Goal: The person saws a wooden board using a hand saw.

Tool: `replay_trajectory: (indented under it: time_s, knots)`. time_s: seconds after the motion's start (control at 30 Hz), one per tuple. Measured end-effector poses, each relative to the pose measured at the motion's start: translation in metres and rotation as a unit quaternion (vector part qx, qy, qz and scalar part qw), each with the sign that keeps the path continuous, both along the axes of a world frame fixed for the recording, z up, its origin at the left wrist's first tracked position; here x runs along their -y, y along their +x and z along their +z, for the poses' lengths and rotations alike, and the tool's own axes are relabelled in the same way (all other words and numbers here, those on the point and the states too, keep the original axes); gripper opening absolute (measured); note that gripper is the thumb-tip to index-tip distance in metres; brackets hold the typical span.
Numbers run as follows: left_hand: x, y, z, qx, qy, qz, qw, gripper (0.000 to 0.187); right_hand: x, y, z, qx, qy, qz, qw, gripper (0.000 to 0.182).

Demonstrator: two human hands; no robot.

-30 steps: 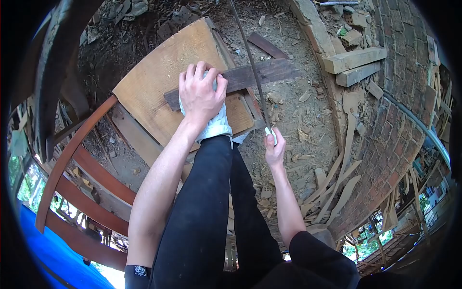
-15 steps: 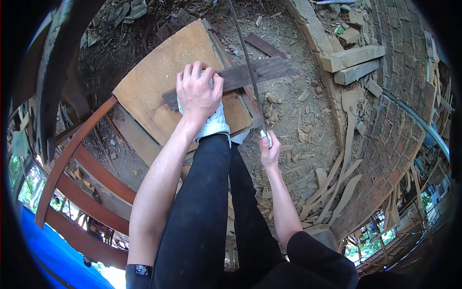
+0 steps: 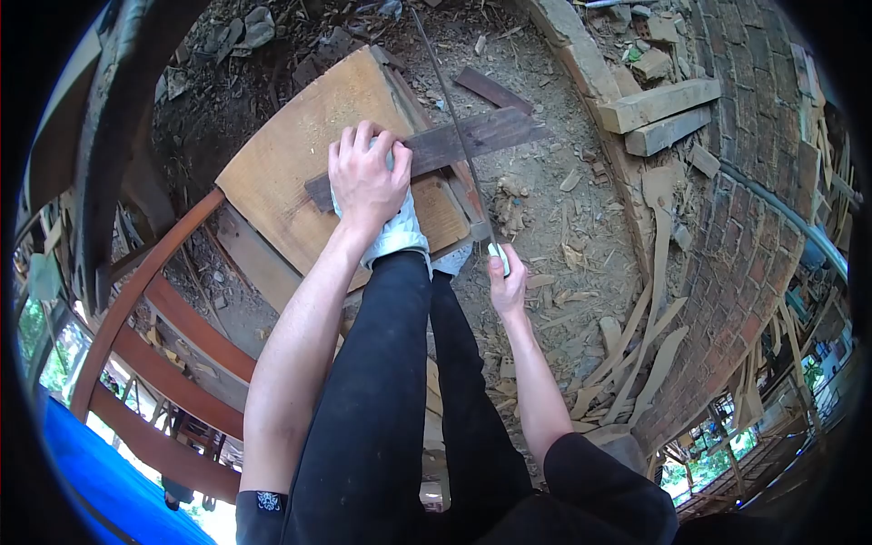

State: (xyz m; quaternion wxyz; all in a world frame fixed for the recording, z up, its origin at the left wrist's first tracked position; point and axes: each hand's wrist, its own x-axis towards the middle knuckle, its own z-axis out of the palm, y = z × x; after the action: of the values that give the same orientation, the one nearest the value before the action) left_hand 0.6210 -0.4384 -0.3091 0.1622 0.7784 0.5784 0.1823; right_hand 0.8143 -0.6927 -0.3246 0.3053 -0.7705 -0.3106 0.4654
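Note:
My left hand (image 3: 368, 177) is closed over the toe of my white shoe (image 3: 397, 232), its thumb and fingers curled round it. That foot stands on a dark wooden board (image 3: 481, 134), which lies across a broad light-brown wooden panel (image 3: 291, 136). In my right hand (image 3: 509, 283) is the pale handle of a long, thin handsaw (image 3: 445, 91), fingers wrapped round it. Its blade, seen nearly edge-on, runs up and away across the dark board, to the right of my left hand. Whether the teeth are in a cut cannot be seen.
Reddish-brown curved slats (image 3: 195, 313) stand at left. A short dark offcut (image 3: 493, 89) lies beyond the board. Two squared timber blocks (image 3: 663, 104) rest by the brick paving (image 3: 745, 263) at right. Wood strips (image 3: 658, 363) and chips litter the dirt floor.
The saw's far end has swung left, and my right hand has shifted slightly with the handle. My left hand keeps its hold on the shoe; the board stays under my foot.

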Motion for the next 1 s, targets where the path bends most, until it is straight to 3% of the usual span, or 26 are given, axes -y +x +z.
replay_trajectory:
  time_s: [0.1,0.27,0.7,0.83,1.0]
  knots:
    - [-0.001,-0.001,0.001,-0.005,-0.007,0.003,1.0,0.01,0.004,0.001,-0.018,-0.034,0.008,-0.012,0.999,0.071]
    - [0.006,-0.002,0.001,0.003,-0.008,0.001,1.0,0.011,0.002,-0.004,0.01,-0.002,-0.009,-0.003,1.0,0.066]
    - [0.005,0.002,0.002,-0.003,0.01,-0.001,1.0,0.012,0.024,0.003,-0.03,-0.011,0.046,-0.007,0.999,0.069]
    - [0.004,0.002,0.003,-0.006,0.01,-0.001,1.0,0.012,-0.022,-0.001,0.007,-0.004,-0.001,-0.003,1.0,0.067]
    - [0.002,-0.001,0.001,-0.015,0.015,0.001,1.0,0.012,-0.048,-0.003,0.001,0.015,0.042,-0.002,0.999,0.064]
